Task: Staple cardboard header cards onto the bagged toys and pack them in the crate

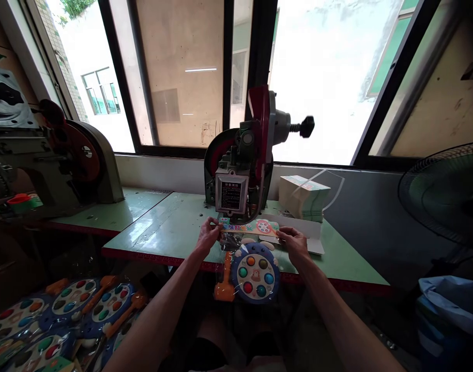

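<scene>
A printed header card point(247, 227) is stretched level just under the head of a stapling machine point(240, 170). My left hand point(209, 233) pinches its left end, and my right hand point(293, 242) pinches its right end. From the card hangs a clear plastic bag holding a round blue toy point(255, 274) with coloured buttons and an orange hammer point(224, 281). The bag hangs in front of the table edge. Where the card meets the machine is too small to tell.
Behind my right hand, a stack of cards point(304, 197) stands on the green table point(154, 227). Several bagged toys point(73, 305) lie at lower left. Another machine point(77, 160) is at left. A fan point(445, 191) and a lined bin point(449, 310) are at right.
</scene>
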The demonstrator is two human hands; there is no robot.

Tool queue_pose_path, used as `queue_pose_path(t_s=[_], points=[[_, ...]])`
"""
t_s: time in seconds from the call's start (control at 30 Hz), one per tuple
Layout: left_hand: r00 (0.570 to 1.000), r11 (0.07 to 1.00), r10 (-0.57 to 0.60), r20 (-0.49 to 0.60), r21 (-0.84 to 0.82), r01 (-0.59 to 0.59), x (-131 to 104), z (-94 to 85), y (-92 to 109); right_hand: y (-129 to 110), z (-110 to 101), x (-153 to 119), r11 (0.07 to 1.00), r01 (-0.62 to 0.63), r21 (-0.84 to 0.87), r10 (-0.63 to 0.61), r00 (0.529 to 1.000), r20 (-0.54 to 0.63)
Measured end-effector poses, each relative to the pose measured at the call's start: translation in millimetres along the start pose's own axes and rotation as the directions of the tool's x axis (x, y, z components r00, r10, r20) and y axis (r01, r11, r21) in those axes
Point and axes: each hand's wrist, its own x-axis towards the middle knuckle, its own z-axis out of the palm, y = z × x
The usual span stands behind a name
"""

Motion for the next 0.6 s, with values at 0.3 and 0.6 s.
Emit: queue_pose_path(t_s=[0.3,0.6], points=[[0.998,1.000,0.018,-0.061,0.017,-0.016,-4.7,-42.1,7.9,10.9,40.1,-7.0,0.998,-0.001,0.057,-0.006,0.994,0.114],[0.993,1.000,0.006,-0.118,0.013,-0.004,-9.4,-71.6,13.5,16.3,70.4,-12.3,0.997,-0.001,0.080,-0.011,0.988,0.157]])
